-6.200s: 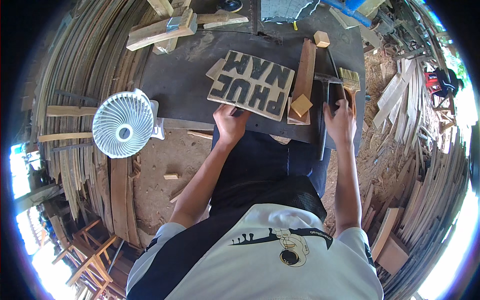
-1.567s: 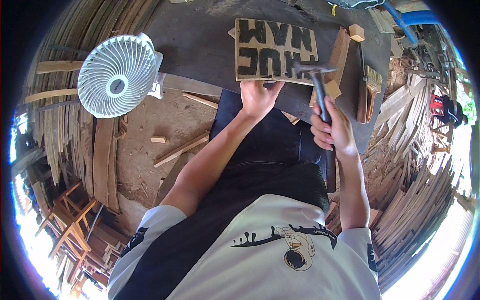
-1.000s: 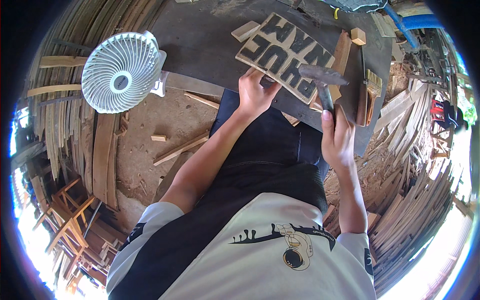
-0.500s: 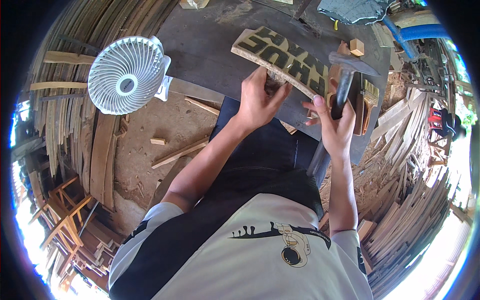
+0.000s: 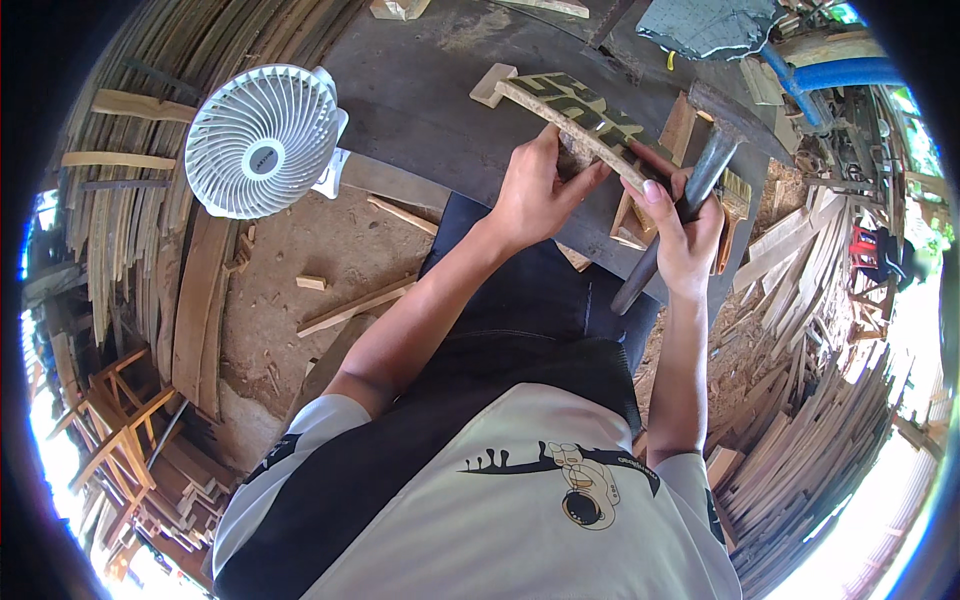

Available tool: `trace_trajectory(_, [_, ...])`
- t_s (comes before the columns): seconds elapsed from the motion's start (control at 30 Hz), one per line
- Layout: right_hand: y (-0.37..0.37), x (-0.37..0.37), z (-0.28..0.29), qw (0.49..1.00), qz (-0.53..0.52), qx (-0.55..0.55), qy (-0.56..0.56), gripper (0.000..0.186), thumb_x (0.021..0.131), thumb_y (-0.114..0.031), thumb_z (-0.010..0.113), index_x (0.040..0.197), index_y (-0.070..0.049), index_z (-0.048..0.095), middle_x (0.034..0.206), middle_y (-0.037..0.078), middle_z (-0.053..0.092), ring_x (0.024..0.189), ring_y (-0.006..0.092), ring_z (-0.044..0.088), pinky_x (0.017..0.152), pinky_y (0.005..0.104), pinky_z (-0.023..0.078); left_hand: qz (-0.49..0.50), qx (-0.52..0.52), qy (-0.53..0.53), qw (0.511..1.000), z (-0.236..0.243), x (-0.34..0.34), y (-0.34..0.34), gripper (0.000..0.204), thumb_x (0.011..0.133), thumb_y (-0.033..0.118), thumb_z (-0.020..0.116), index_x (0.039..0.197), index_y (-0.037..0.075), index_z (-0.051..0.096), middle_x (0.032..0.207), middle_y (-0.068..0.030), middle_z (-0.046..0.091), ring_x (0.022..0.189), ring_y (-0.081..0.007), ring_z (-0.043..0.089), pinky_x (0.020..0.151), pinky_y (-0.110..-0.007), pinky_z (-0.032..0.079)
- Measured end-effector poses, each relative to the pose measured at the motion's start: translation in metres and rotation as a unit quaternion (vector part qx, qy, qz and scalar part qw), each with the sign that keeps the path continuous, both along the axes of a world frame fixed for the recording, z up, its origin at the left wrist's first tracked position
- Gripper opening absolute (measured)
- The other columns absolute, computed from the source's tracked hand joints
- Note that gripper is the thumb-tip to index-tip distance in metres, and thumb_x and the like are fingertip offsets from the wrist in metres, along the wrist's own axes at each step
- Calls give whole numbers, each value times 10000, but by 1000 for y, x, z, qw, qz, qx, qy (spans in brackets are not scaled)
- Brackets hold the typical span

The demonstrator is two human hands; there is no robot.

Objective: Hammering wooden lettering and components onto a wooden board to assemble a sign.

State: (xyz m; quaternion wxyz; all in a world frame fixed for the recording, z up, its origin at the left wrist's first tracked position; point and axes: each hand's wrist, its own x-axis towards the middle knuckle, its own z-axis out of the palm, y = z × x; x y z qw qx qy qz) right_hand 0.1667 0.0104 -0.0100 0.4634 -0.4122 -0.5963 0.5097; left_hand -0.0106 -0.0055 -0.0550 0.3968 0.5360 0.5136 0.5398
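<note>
A thin board (image 5: 590,115) with dark lettering on its top face is tilted up between my two hands over the dark work table (image 5: 420,110). My left hand (image 5: 535,190) is closed at the board's near edge, around a rough brown piece just under it. My right hand (image 5: 685,240) pinches the board's right end with thumb and fingers. That same hand also keeps a hammer (image 5: 709,170) in its grip, the metal head up at the right and the handle pointing down toward my lap. The board hides some of my fingers.
Small wood blocks (image 5: 493,85) and an open wooden piece (image 5: 632,222) lie on the table. A white fan (image 5: 262,150) stands at the left. Stacked timber (image 5: 800,470) fills both sides, and offcuts (image 5: 355,308) lie on the floor. A blue pipe (image 5: 850,71) runs at the upper right.
The board has moved right and tipped more steeply, uncovering a block on the table. The hammer has shifted right with my right hand, whose fingers have closed onto the board's end.
</note>
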Motion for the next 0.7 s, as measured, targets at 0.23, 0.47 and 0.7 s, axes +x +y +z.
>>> trace_trajectory(0.23, [5, -5, -4, 999, 12, 7, 32, 311, 918, -88, 670, 747, -5, 424, 1124, 237, 661, 873, 148, 653, 763, 275, 564, -15, 11, -14, 1000, -5, -5, 2, 334, 854, 172, 729, 1012, -57, 543, 643, -151, 611, 538, -229, 613, 531, -337, 472])
trace_trajectory(0.47, [11, -10, 9, 991, -62, -92, 79, 358, 961, -145, 613, 1180, 114, 498, 1066, 222, 637, 932, 350, 696, 834, 445, 614, 44, -35, 11, 998, 24, -2, -2, 360, 755, 216, 805, 826, -84, 620, 669, -217, 640, 578, -282, 665, 554, -364, 498])
trace_trajectory(0.7, [10, -17, 32, 982, -77, -121, 127, 372, 948, -165, 637, 1161, 108, 503, 1056, 225, 633, 932, 348, 698, 832, 427, 620, -75, -124, -121, 982, 34, -17, -5, 274, 900, 262, 716, 850, 2, 646, 623, -33, 629, 534, -105, 599, 494, -257, 450])
